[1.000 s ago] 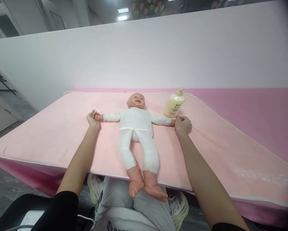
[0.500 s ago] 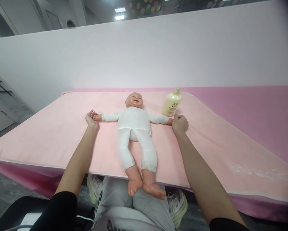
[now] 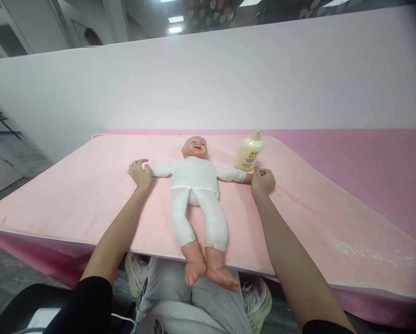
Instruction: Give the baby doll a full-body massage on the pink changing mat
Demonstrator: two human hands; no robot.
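Observation:
A baby doll (image 3: 195, 174) in a white suit lies face up on a pink towel (image 3: 99, 195), arms stretched out sideways and bare feet hanging past the near edge. My left hand (image 3: 140, 174) curls around the doll's hand on the left, covering it, with the fingers bent and the back of the hand showing. On the other side my right hand (image 3: 262, 182) is closed on the doll's other hand, whose wrist still shows. Just behind my right hand stands a pale yellow pump bottle (image 3: 248, 152), leaning slightly.
A white wall panel (image 3: 208, 83) rises behind the table. Pink table surface (image 3: 385, 176) shows at the right. My legs in grey trousers (image 3: 190, 297) are under the near edge. A blurred head (image 3: 92, 37) appears beyond the panel, upper left.
My left hand has turned over, from palm side showing to back showing, and shifted slightly right over the doll's hand. My right hand keeps its hold, almost unmoved.

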